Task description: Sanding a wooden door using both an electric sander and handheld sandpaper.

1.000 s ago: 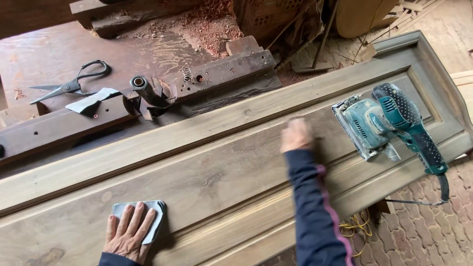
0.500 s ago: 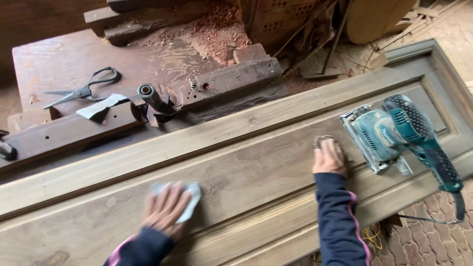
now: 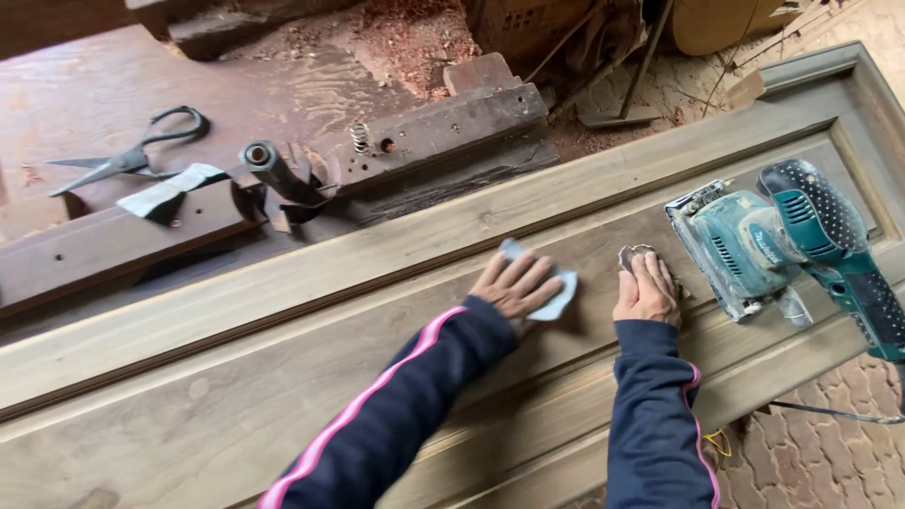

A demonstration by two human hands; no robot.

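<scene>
Head view: your left hand [image 3: 514, 283] lay flat, fingers spread, pressing a pale grey sheet of sandpaper [image 3: 556, 297] onto the recessed face of the long wooden panel [image 3: 283, 368]. Your right hand [image 3: 647, 290] sat just right of it, fingers curled down over a small dark sanding piece [image 3: 630, 256], also on the panel. Both hands were close together, not touching. A teal electric sander [image 3: 754, 245] rested on the panel just right of your right hand. Far left, on the dark workbench [image 3: 75, 85], lay black scissors [image 3: 127, 155], a grey sandpaper strip [image 3: 165, 196] and a small metal spring [image 3: 358, 139].
</scene>
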